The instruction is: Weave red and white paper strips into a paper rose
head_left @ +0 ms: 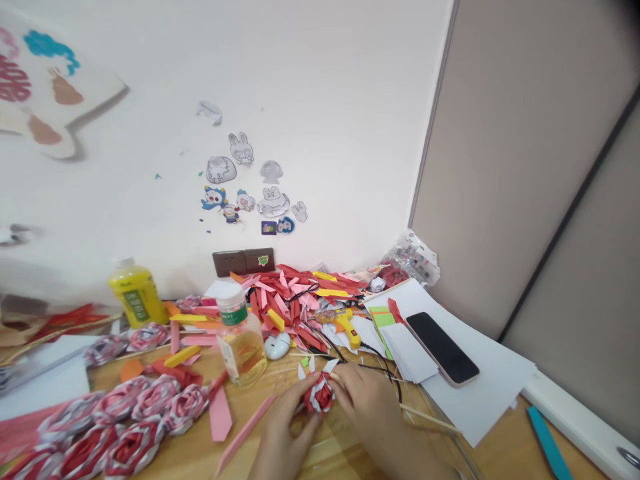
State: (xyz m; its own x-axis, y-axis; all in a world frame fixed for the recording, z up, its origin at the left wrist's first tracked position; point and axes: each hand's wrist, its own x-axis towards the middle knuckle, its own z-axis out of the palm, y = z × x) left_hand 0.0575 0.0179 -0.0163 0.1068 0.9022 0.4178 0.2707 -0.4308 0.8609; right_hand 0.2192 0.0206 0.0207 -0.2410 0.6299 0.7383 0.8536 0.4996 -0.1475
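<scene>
wall (345, 100) fills the back, with cartoon stickers (243, 148) and a dark socket plate (244, 261) low down. grey panel (505, 147) on the right. wood table (505, 453) in front, cluttered. big white sheet (495, 380) at right, phone (443, 347) lying on it screen up, small paper stack (410, 352) just beside. heap of red, pink and yellow strips (300, 300) along the wall. rosettes (135, 443) bunched at near left, red/white and pink/white.

right hand (370, 407): fingers bent, tips pinching at the right edge of the red/white rosette (319, 395). left hand (287, 420): fingers and thumb gripping same rosette from the left. rosette sits between both hands, near table center, white ends poking up; can't tell if it touches the wood.

capped bottle (245, 347), amber liquid, upright beyond left hand; yellow bottle (139, 293) farther left. yellow glue gun (345, 325) beyond right hand, against the heap. white case (277, 345) right beside capped bottle.
</scene>
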